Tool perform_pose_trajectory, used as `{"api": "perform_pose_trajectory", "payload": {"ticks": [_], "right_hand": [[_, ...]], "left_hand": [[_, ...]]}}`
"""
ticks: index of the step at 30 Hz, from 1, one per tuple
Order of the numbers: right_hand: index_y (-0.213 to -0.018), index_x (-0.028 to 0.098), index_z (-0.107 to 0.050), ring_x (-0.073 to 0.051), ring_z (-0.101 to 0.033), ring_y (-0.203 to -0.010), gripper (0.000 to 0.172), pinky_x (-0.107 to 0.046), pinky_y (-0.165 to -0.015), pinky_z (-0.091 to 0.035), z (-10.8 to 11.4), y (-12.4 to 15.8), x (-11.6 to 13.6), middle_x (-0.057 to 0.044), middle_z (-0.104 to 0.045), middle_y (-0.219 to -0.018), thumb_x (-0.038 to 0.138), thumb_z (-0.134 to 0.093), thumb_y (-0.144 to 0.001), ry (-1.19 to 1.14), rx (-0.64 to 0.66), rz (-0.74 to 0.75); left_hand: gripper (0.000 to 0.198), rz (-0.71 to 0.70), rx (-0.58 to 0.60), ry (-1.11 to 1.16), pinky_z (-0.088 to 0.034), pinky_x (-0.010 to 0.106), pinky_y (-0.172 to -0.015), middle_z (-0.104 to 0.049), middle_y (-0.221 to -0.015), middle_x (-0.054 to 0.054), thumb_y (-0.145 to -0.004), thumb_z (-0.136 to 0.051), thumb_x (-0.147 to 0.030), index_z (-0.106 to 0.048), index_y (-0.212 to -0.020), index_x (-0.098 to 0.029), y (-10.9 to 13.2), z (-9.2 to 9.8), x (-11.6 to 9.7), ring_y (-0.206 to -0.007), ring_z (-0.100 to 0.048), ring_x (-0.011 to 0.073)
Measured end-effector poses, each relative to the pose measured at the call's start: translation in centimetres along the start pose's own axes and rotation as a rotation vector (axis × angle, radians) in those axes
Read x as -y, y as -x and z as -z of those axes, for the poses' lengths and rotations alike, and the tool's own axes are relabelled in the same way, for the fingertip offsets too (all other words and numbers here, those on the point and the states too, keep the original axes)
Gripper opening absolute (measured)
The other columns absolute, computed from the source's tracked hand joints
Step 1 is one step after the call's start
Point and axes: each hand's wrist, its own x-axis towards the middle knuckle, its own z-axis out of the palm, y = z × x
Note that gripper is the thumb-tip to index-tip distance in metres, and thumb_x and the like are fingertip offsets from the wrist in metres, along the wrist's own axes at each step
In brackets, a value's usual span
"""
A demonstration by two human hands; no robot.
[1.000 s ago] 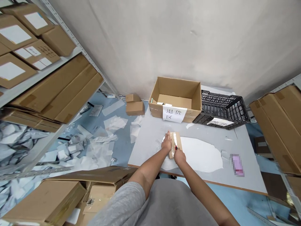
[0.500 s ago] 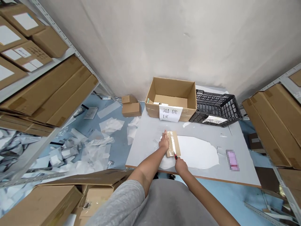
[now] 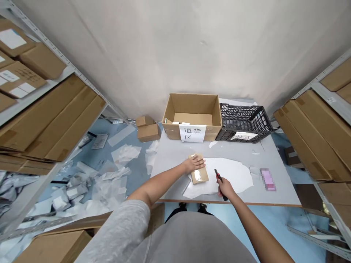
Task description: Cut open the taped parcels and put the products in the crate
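Observation:
A small cardboard box [image 3: 200,176] with clear tape along its top lies on the table, partly over a white paper sheet [image 3: 236,175]. Across the far half of this box rests my left hand [image 3: 195,163], its fingers stretched out flat. My right hand [image 3: 225,187] is closed round a red and black utility knife [image 3: 218,176], to the right of the box and apart from it. The blade end points away from me, above the paper.
At the table's back stand an open cardboard carton [image 3: 192,130] with a paper sign and a black plastic crate [image 3: 244,124]. A pixelated pink item [image 3: 268,179] lies on the right. Shelves of boxes flank both sides; paper scraps [image 3: 109,182] litter the floor at left.
My right hand has drawn the utility knife off the box, to the right. My left hand has shifted from the box's left edge to lie across its top. The view has tilted slightly.

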Motion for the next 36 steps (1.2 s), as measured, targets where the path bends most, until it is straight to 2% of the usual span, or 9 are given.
{"api": "perform_pose_trajectory", "payload": {"ticks": [2,5,7,12,15,17,22,29,36], "right_hand": [[-0.105,0.020,-0.056,-0.016,-0.063,-0.042,0.022,-0.024,-0.041,-0.047,0.5,-0.9,0.1,0.004,-0.059,-0.059,0.041,-0.048,-0.106,-0.142,-0.015,-0.014],[-0.104,0.022,-0.054,-0.013,-0.058,-0.039,0.025,-0.022,-0.039,-0.044,0.7,-1.6,0.1,0.008,-0.056,-0.060,0.047,-0.050,-0.102,-0.303,-0.022,0.035],[-0.106,0.024,-0.052,-0.013,-0.055,-0.039,0.029,-0.022,-0.037,-0.043,0.8,-1.8,0.2,0.009,-0.054,-0.059,0.052,-0.049,-0.100,-0.389,-0.042,0.074],[-0.111,0.026,-0.048,-0.014,-0.055,-0.040,0.033,-0.022,-0.037,-0.043,1.4,-2.8,0.4,0.010,-0.054,-0.058,0.057,-0.047,-0.098,-0.453,-0.020,0.149],[-0.108,0.025,-0.049,-0.014,-0.054,-0.039,0.030,-0.022,-0.037,-0.042,1.2,-4.0,0.8,0.010,-0.054,-0.057,0.054,-0.046,-0.098,-0.391,0.018,0.151],[-0.107,0.025,-0.052,-0.014,-0.054,-0.038,0.030,-0.021,-0.037,-0.041,0.7,-4.7,1.1,0.010,-0.054,-0.056,0.053,-0.046,-0.098,-0.343,0.026,0.142],[-0.108,0.024,-0.055,-0.013,-0.053,-0.037,0.031,-0.020,-0.037,-0.040,-0.3,-6.1,1.0,0.011,-0.052,-0.054,0.053,-0.047,-0.099,-0.247,0.052,0.144],[-0.111,0.024,-0.057,-0.013,-0.055,-0.037,0.035,-0.019,-0.037,-0.039,-1.0,-7.0,0.5,0.011,-0.052,-0.052,0.056,-0.048,-0.099,-0.227,0.073,0.122],[-0.113,0.024,-0.055,-0.015,-0.056,-0.036,0.035,-0.020,-0.036,-0.041,-0.3,-8.4,1.1,0.010,-0.055,-0.051,0.056,-0.049,-0.098,-0.290,0.159,0.076]], "left_hand": [[0.097,-0.142,0.062,-0.014,-0.008,0.055,-0.135,-0.042,-0.171,0.014,-0.074,-0.074,-0.024,-0.042,-0.165,-0.020,-0.8,0.3,0.1,-0.162,-0.030,0.0328],[0.094,-0.153,0.103,-0.014,-0.017,0.054,-0.133,-0.054,-0.158,0.023,-0.073,-0.079,-0.042,-0.051,-0.156,-0.010,-2.4,0.4,-0.7,-0.151,-0.044,0.0391],[0.097,-0.017,0.068,-0.011,-0.020,0.056,-0.131,-0.058,-0.148,0.028,-0.072,-0.079,-0.058,-0.055,-0.151,-0.007,-2.9,0.4,-1.6,-0.143,-0.049,0.0441],[0.126,0.560,-0.093,0.083,-0.026,0.062,-0.123,-0.053,-0.149,0.029,-0.060,-0.081,-0.087,-0.048,-0.157,-0.014,-2.7,-0.6,-4.3,-0.141,-0.044,0.0526],[0.124,0.769,-0.107,0.117,-0.028,0.063,-0.120,-0.049,-0.155,0.028,-0.073,-0.070,-0.089,-0.036,-0.166,-0.016,-2.6,-1.7,-5.7,-0.145,-0.040,0.0516],[0.105,0.853,-0.139,0.127,-0.030,0.061,-0.121,-0.046,-0.161,0.025,-0.090,-0.055,-0.082,-0.029,-0.171,-0.020,-2.8,-2.4,-6.2,-0.148,-0.040,0.0462],[0.064,0.767,-0.222,0.134,-0.033,0.048,-0.124,-0.045,-0.167,0.011,-0.110,-0.038,-0.053,-0.030,-0.170,-0.032,-3.1,-2.9,-6.3,-0.149,-0.044,0.0312],[0.060,0.680,-0.189,0.094,-0.043,0.044,-0.115,-0.059,-0.153,0.011,-0.111,-0.040,-0.049,-0.035,-0.168,-0.032,-3.2,-2.6,-5.3,-0.134,-0.056,0.0308],[0.061,0.669,-0.162,0.082,-0.042,0.047,-0.115,-0.061,-0.145,0.017,-0.111,-0.042,-0.047,-0.035,-0.168,-0.028,-3.6,-3.2,-5.1,-0.130,-0.058,0.0332]]}}
